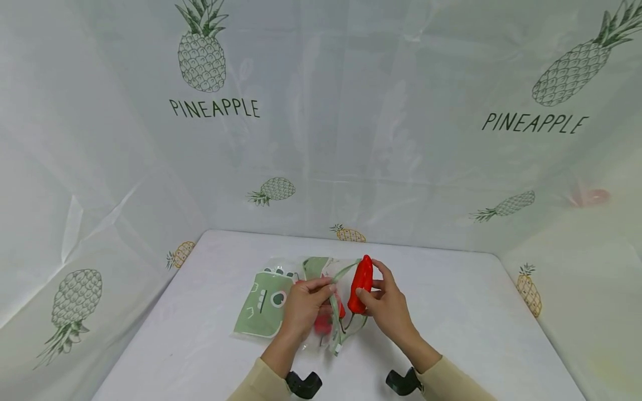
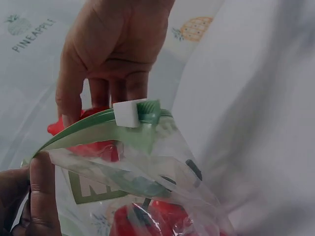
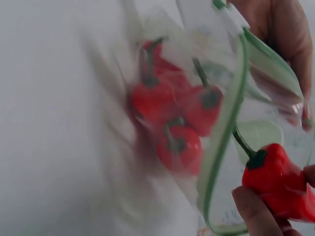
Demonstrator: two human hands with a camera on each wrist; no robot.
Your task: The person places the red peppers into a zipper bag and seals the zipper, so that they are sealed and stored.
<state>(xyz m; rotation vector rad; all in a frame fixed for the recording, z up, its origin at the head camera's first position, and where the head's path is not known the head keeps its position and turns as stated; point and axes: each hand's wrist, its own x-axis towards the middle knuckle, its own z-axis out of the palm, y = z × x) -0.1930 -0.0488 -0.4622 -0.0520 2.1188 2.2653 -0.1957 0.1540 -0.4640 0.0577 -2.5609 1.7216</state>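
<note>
White surface (image 1: 451, 312), and lying near its middle a clear zip bag (image 1: 281, 301) with green trim, its mouth lifted so it gapes. Left hand (image 1: 303, 306) pinches the bag's green rim, thumb and fingers clamped on it, holding the opening wide. Right hand (image 1: 386, 303) grips a red pepper (image 1: 361, 284) between thumb and fingertips, stem pointing at the mouth. Smaller red peppers (image 3: 172, 113) sit inside the bag.
</note>
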